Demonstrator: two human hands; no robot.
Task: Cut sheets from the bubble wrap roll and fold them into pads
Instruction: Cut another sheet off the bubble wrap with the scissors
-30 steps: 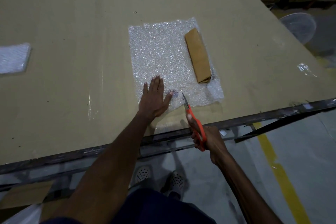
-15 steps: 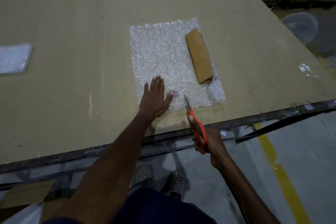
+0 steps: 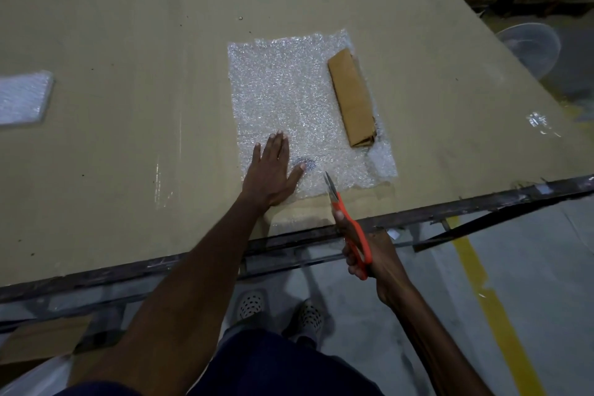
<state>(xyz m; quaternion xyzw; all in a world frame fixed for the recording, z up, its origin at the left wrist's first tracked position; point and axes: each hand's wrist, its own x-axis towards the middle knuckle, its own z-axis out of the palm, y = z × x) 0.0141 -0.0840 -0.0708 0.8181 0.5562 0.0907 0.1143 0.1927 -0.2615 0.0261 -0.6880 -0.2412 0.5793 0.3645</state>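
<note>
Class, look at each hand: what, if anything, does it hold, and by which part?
The right hand holds the orange scissors by the handles, blades forward. The left hand holds nothing; it lies flat, palm down, on the bubble wrap sheet.

table: broad tan cardboard-covered tabletop [image 3: 128, 106] with a dark metal edge rail [image 3: 450, 209]
floor: grey concrete, yellow painted stripe [image 3: 488, 296]
far right: round pale fan-like object [image 3: 530, 48], blurred
shoes: pale perforated pair [image 3: 279, 309] beneath the table edge
</note>
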